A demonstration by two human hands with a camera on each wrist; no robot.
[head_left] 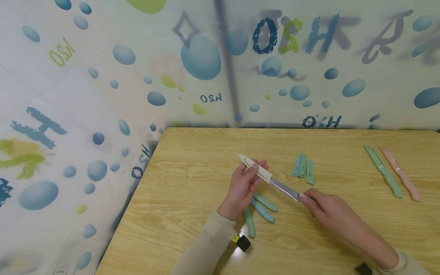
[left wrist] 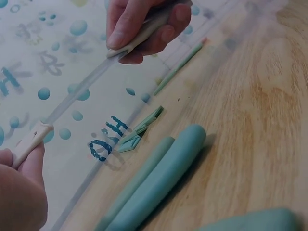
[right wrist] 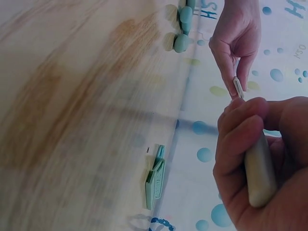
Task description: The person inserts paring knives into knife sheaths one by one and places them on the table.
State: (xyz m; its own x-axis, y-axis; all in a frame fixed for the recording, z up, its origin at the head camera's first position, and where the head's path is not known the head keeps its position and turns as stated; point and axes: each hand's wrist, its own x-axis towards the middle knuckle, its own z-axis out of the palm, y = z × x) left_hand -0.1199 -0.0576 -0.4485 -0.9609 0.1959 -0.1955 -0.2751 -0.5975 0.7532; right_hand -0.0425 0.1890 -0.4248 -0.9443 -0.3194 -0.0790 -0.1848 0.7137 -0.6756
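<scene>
My left hand (head_left: 238, 191) pinches a cream knife sheath (head_left: 265, 175) between thumb and fingers, its point aimed up and left. The bare part of a knife's blade (head_left: 284, 190) stretches from the sheath's mouth to my right hand (head_left: 331, 212), while its tip is hidden inside. In the right wrist view, the right fingers curl round the knife's cream handle (right wrist: 260, 175). Both hands hold the knife and sheath above the table. Below the left hand lie two green-handled knives and a blue-handled knife (head_left: 264, 212), their blade ends hidden by that hand.
Several loose blue and green sheaths (head_left: 302, 166) lie on the wooden table (head_left: 192, 152), beyond the hands. Farther right, a green knife (head_left: 384, 172) and a pink knife (head_left: 402, 175) rest side by side. A patterned curtain (head_left: 165, 57) borders the table's back and left.
</scene>
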